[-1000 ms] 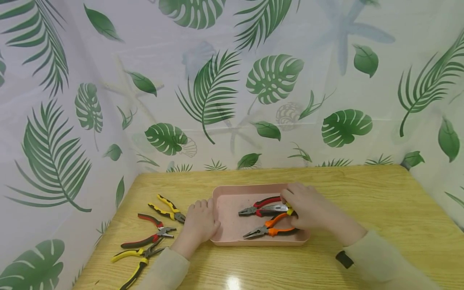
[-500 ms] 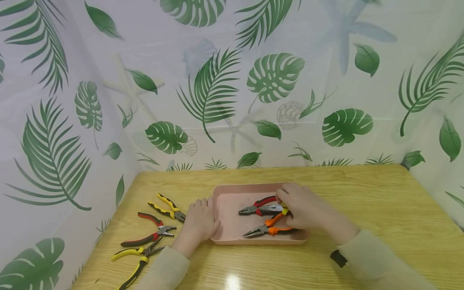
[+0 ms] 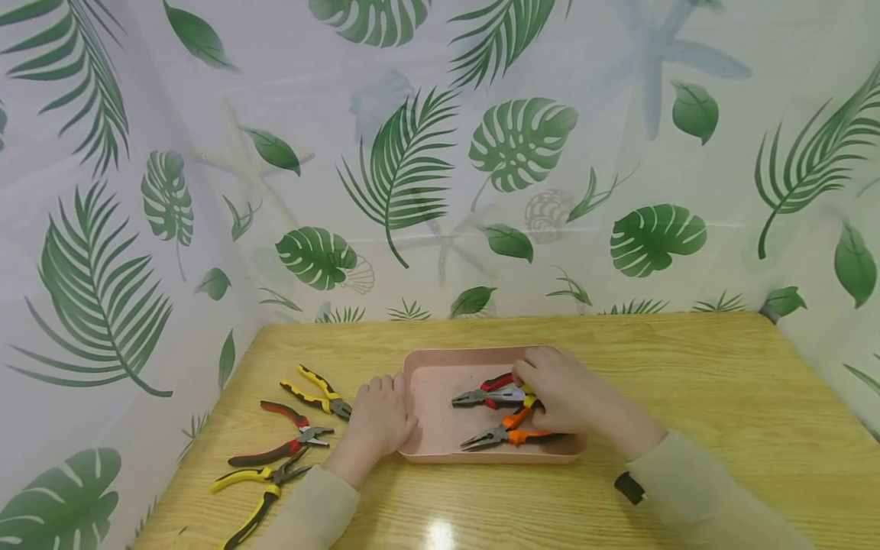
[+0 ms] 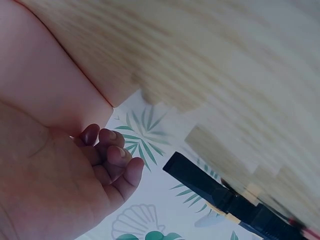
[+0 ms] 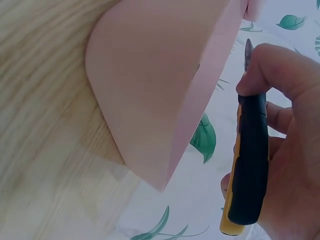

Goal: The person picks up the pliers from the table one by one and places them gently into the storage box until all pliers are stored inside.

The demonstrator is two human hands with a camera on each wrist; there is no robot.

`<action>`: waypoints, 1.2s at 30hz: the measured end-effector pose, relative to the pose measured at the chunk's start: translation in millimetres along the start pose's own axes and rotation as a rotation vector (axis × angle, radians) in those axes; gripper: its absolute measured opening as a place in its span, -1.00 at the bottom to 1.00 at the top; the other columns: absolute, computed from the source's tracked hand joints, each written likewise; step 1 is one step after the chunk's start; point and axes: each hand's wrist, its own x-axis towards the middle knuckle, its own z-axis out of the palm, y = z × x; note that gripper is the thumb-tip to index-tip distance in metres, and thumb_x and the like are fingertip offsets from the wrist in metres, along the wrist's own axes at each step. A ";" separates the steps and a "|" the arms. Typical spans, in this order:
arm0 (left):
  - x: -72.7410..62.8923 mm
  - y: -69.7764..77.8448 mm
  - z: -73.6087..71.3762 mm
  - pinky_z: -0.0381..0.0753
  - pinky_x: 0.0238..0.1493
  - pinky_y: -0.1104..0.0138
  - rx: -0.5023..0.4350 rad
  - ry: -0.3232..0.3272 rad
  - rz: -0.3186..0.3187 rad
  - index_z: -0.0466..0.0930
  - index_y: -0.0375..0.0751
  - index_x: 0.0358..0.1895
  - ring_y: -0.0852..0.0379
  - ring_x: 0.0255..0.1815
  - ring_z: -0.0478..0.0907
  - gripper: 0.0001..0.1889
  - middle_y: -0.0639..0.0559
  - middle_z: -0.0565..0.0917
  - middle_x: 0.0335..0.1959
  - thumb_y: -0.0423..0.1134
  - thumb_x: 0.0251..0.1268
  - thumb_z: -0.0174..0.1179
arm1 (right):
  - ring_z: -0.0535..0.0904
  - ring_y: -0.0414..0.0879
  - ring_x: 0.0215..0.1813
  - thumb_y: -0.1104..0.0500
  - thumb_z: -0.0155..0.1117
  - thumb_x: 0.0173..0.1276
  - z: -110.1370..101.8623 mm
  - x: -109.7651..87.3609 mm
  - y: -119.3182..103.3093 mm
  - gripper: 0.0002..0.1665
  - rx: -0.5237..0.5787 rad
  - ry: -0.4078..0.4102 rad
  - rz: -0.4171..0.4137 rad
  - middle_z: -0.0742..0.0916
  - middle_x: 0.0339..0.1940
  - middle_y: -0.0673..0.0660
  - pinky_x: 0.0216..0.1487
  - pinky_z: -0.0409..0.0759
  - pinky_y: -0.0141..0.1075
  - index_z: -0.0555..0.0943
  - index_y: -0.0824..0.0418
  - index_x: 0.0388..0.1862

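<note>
My right hand (image 3: 564, 393) grips yellow-and-black pliers (image 3: 509, 395) over the right half of a pink tray (image 3: 429, 461). Their silver nose points left; in the right wrist view the closed handles (image 5: 251, 165) lie along the fingers, thumb near the pivot. Under them in the tray are red-and-black pliers (image 3: 470, 399) and orange long-nose pliers (image 3: 486, 438), whose handle ends the right hand partly hides. At the tray's left end my left hand (image 3: 378, 416) holds the rim, thumb over the edge. Its fingers (image 4: 117, 160) curl along the outer wall in the left wrist view.
Left of the tray, yellow-and-black pliers (image 3: 318, 391), red-and-black pliers (image 3: 297, 441) and yellow long-nose pliers (image 3: 270, 489) lie spread on the wooden table (image 3: 687, 382). A leaf-patterned sheet (image 3: 440, 176) hangs behind the table and along its sides.
My right hand has shifted left over the tray, carrying the yellow-and-black pliers with it. The left hand stays at the tray's left end.
</note>
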 end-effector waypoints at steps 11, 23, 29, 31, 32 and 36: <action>1.1 -0.9 -2.4 0.57 0.05 0.06 -0.002 0.007 0.000 0.40 -0.29 0.17 -0.08 -0.10 0.52 -0.49 -0.17 0.58 -0.11 0.08 0.44 0.15 | 0.41 -0.07 -0.17 0.24 0.47 -0.10 3.5 6.6 -3.3 -0.57 -0.013 -0.001 -0.031 0.48 -0.30 -0.04 -0.04 0.48 -0.04 0.53 0.09 -0.22; -0.4 0.1 -8.8 0.57 0.09 0.05 -0.010 -0.019 -0.002 0.40 -0.29 0.17 -0.08 -0.07 0.53 -0.49 -0.17 0.58 -0.10 0.08 0.45 0.16 | 0.35 -0.12 -0.20 0.25 0.46 -0.02 -0.8 16.1 -12.6 -0.59 0.060 -0.109 0.028 0.47 -0.28 -0.04 -0.27 0.28 -0.26 0.53 0.08 -0.17; -0.4 -0.8 -6.4 0.57 0.06 0.06 -0.003 -0.001 0.007 0.41 -0.28 0.13 -0.07 -0.09 0.54 -0.50 -0.15 0.58 -0.13 0.08 0.45 0.16 | 0.36 -0.12 -0.19 0.26 0.49 0.00 2.4 17.4 -14.3 -0.58 0.053 -0.116 0.020 0.51 -0.24 -0.04 -0.28 0.31 -0.25 0.53 0.08 -0.16; -0.4 -1.0 -6.0 0.58 0.06 0.06 -0.006 0.005 0.009 0.41 -0.29 0.13 -0.07 -0.08 0.54 -0.51 -0.15 0.58 -0.13 0.08 0.45 0.16 | 0.36 -0.12 -0.20 0.25 0.51 0.00 4.0 18.0 -14.9 -0.57 0.047 -0.118 0.019 0.51 -0.24 -0.03 -0.29 0.32 -0.24 0.52 0.08 -0.16; -0.4 -1.1 -6.0 0.58 0.06 0.06 -0.008 0.008 0.010 0.41 -0.29 0.13 -0.08 -0.08 0.54 -0.51 -0.16 0.58 -0.13 0.08 0.45 0.16 | 0.36 -0.12 -0.21 0.24 0.52 0.01 5.3 18.4 -15.1 -0.56 0.043 -0.122 0.019 0.51 -0.25 -0.03 -0.29 0.32 -0.24 0.51 0.08 -0.17; 0.5 -1.5 -4.7 0.58 0.07 0.06 -0.005 0.009 0.009 0.41 -0.29 0.14 -0.08 -0.07 0.55 -0.50 -0.16 0.59 -0.12 0.08 0.44 0.16 | 0.34 -0.13 -0.23 0.21 0.55 -0.01 9.2 19.9 -16.4 -0.55 0.022 -0.137 0.019 0.49 -0.27 -0.04 -0.29 0.33 -0.23 0.49 0.07 -0.19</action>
